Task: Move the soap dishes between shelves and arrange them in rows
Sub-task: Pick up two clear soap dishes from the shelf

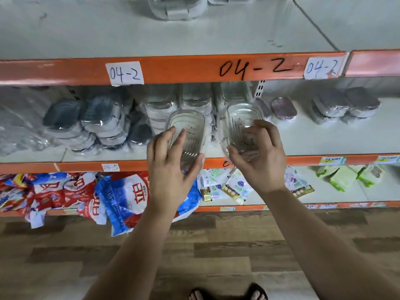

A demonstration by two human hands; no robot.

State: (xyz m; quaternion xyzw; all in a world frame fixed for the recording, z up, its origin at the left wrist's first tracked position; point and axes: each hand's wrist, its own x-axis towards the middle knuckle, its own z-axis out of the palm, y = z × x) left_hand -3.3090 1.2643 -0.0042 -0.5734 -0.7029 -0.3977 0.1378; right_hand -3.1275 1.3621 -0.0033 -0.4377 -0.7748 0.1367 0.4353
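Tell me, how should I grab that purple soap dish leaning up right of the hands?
Probably pinch its upper rim, reaching in from the front: the purple soap dish stands tilted on edge, face toward you, with bare shelf on its right.

Two clear soap dishes (190, 126) (240, 118), one held in the left hand (171, 169), one in the right hand (259, 163); three "04-2" markings (125, 73) (255, 69) (322, 68) at twelve o'clock; three orange-edged shelves (194, 40) (324, 137) (378, 191).
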